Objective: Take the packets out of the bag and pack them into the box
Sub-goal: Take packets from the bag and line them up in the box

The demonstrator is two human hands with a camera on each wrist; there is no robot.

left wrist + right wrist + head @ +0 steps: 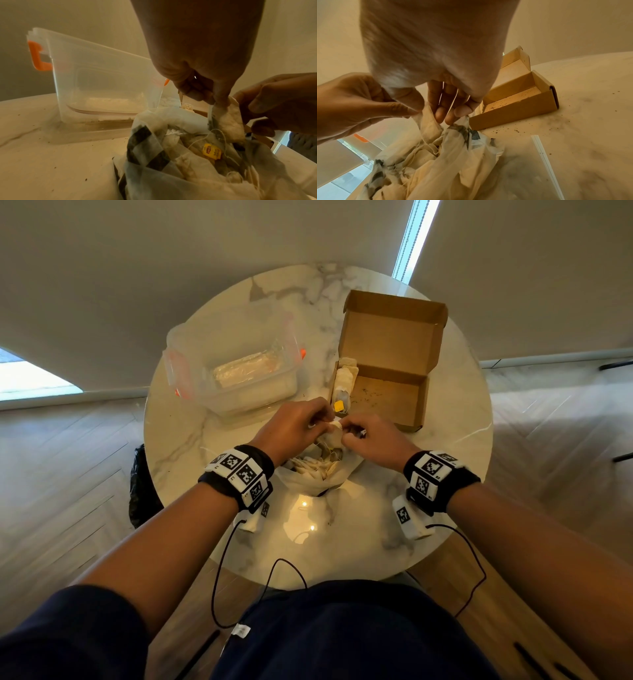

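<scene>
Round marble table (191,433) holds a thin bag (318,477) full of tea packets. Both hands hold one packet (228,119) above it: left hand (291,429) pinches its top, right hand (373,440) pinches its side. Just behind sits the open cardboard box (387,392), beside a clear tub (236,364)

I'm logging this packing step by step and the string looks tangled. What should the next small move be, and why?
Probably lift the tea packet straight up until its string clears the bag, then carry it to the cardboard box. The left hand and right hand both pinch the packet just above the bag's mouth, its string trails down among the other packets, and the box has bare floor.
</scene>
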